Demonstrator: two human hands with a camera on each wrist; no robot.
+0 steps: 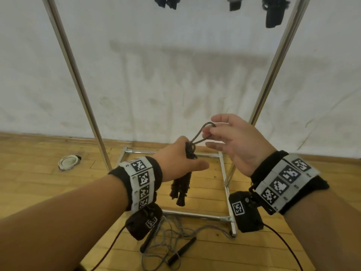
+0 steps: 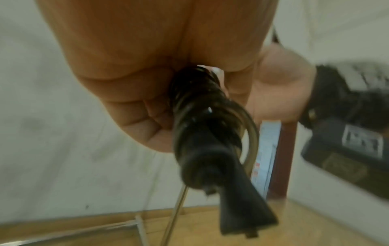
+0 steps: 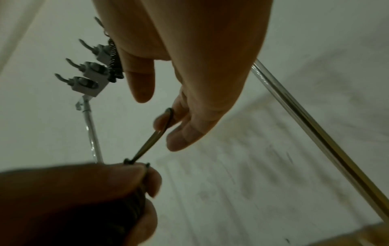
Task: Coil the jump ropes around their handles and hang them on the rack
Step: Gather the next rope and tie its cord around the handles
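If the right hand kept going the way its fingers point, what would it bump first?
Probably the left hand gripping the coiled jump rope. The right hand points leftward at it, pinching the rope loop between them; depth is unclear.

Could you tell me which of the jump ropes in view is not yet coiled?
The grey jump rope tangled loose on the floor; the one in the left hand is coiled, as are those hanging above.
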